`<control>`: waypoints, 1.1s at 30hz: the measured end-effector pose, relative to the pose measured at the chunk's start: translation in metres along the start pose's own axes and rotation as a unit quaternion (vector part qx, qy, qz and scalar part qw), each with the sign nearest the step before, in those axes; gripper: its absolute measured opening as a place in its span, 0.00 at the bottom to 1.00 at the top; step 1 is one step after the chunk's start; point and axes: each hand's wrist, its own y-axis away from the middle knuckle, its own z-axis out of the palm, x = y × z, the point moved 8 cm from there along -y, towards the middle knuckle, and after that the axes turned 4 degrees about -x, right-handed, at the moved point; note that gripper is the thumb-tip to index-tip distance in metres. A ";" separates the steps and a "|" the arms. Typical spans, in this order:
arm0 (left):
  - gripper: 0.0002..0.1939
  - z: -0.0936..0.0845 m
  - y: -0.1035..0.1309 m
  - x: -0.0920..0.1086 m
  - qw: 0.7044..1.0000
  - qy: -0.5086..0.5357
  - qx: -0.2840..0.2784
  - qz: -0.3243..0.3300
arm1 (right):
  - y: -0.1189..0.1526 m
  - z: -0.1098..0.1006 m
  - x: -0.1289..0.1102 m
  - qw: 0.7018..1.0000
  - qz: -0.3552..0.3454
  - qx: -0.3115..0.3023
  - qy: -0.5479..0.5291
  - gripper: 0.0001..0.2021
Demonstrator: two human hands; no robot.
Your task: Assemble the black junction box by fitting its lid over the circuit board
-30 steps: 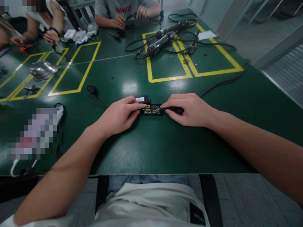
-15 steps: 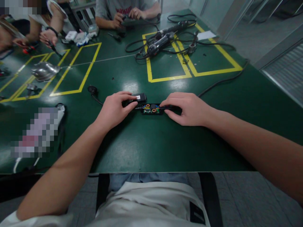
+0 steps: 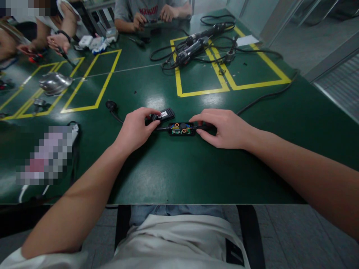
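Observation:
A small black open case [image 3: 181, 134] lies on the green table in front of me. Inside it show a circuit board, copper-coloured coils and coloured wires. Black cables leave both its ends. Just behind it, a black ribbed cover [image 3: 167, 113] with a white label sits tilted, its left end between the thumb and fingers of my left hand [image 3: 137, 127]. My right hand [image 3: 223, 129] is at the case's right end, thumb and forefinger closed around that end and its cable; the other fingers are curled and partly hidden.
A black plug [image 3: 111, 105] lies left of my hands. Black electric screwdrivers [image 3: 193, 50] with looped cords lie at the back, near yellow tape outlines. A shiny metal bowl [image 3: 55, 83] and a blurred-out device [image 3: 47, 155] are on the left. Other people's hands [image 3: 167, 13] work across the table.
The cover has turned, its right end swinging up and away from the case, and its label shows more. My right forefinger has lifted slightly. The view has shifted a little.

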 end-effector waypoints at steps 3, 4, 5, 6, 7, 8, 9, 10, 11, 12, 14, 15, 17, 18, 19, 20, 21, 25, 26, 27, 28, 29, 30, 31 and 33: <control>0.14 -0.003 0.003 0.009 1.000 0.002 0.011 0.022 | 0.000 0.000 0.001 1.000 0.010 0.004 0.000 0.21; 0.15 -0.004 0.004 0.014 0.999 0.005 0.013 0.039 | 0.000 -0.001 0.002 1.000 0.015 0.008 0.002 0.23; 0.16 -0.004 0.005 0.021 0.998 0.010 0.013 0.063 | 0.001 -0.002 0.002 1.000 0.019 0.014 0.004 0.26; 0.17 -0.005 0.007 0.028 0.996 0.014 0.009 0.090 | 0.001 -0.003 0.003 0.999 0.023 0.022 0.005 0.28; 0.18 -0.004 0.009 0.035 0.993 0.019 0.000 0.119 | 0.001 -0.005 0.003 0.999 0.026 0.030 0.006 0.31; 0.18 -0.002 0.011 0.041 0.989 0.023 -0.015 0.145 | 0.001 -0.006 0.004 0.999 0.027 0.036 0.007 0.32; 0.19 0.000 0.013 0.046 0.985 0.028 -0.034 0.166 | 0.001 -0.007 0.005 0.999 0.029 0.039 0.009 0.33; 0.19 0.003 0.015 0.050 0.981 0.034 -0.053 0.181 | 0.001 -0.008 0.005 0.999 0.029 0.038 0.012 0.33; 0.19 0.006 0.016 0.052 0.978 0.038 -0.070 0.191 | 0.000 -0.007 0.006 0.999 0.028 0.032 0.015 0.31; 0.19 0.008 0.017 0.054 0.976 0.040 -0.080 0.197 | 0.000 -0.005 0.007 0.999 0.026 0.023 0.017 0.29; 0.19 0.009 0.018 0.055 0.975 0.036 -0.085 0.201 | 0.000 -0.002 0.008 1.000 0.022 0.005 0.019 0.25; 0.19 0.009 0.018 0.055 0.975 0.032 -0.083 0.202 | -0.001 -0.001 0.008 1.000 0.020 -0.002 0.021 0.23; 0.20 0.008 0.019 0.054 0.976 0.026 -0.078 0.201 | -0.001 0.000 0.009 1.000 0.017 -0.006 0.023 0.21; 0.21 0.007 0.019 0.054 0.976 0.025 -0.076 0.201 | 0.000 0.000 0.009 1.000 0.016 -0.005 0.024 0.20; 0.22 0.006 0.019 0.053 0.976 0.024 -0.074 0.202 | 0.000 0.000 0.009 1.000 0.014 -0.003 0.025 0.20; 0.22 0.006 0.020 0.053 0.976 0.023 -0.072 0.202 | 0.000 0.000 0.009 1.000 0.012 -0.003 0.026 0.19; 0.22 0.005 0.020 0.053 0.977 0.023 -0.070 0.202 | 0.000 -0.001 0.008 1.000 0.010 -0.002 0.026 0.18; 0.22 0.005 0.020 0.054 0.977 0.020 -0.070 0.199 | -0.001 -0.001 0.008 1.000 0.007 0.002 0.023 0.16; 0.22 0.005 0.020 0.054 0.977 0.019 -0.070 0.198 | -0.001 -0.001 0.008 1.000 0.006 0.002 0.022 0.15; 0.22 0.006 0.019 0.054 0.978 0.019 -0.071 0.197 | -0.001 -0.001 0.008 1.000 0.005 0.003 0.021 0.15; 0.22 0.006 0.019 0.053 0.978 0.019 -0.071 0.195 | -0.001 -0.001 0.008 1.000 0.003 0.004 0.020 0.14; 0.22 0.006 0.019 0.053 0.978 0.019 -0.069 0.193 | -0.001 -0.001 0.008 1.000 0.001 0.005 0.019 0.13; 0.22 0.006 0.018 0.053 0.978 0.020 -0.068 0.194 | -0.001 -0.001 0.007 1.000 -0.001 0.006 0.019 0.13; 0.22 0.006 0.018 0.052 0.978 0.021 -0.068 0.194 | -0.001 -0.001 0.007 1.000 -0.003 0.007 0.018 0.12; 0.22 0.006 0.018 0.052 0.978 0.024 -0.067 0.196 | -0.001 0.000 0.007 1.000 -0.006 0.003 0.018 0.11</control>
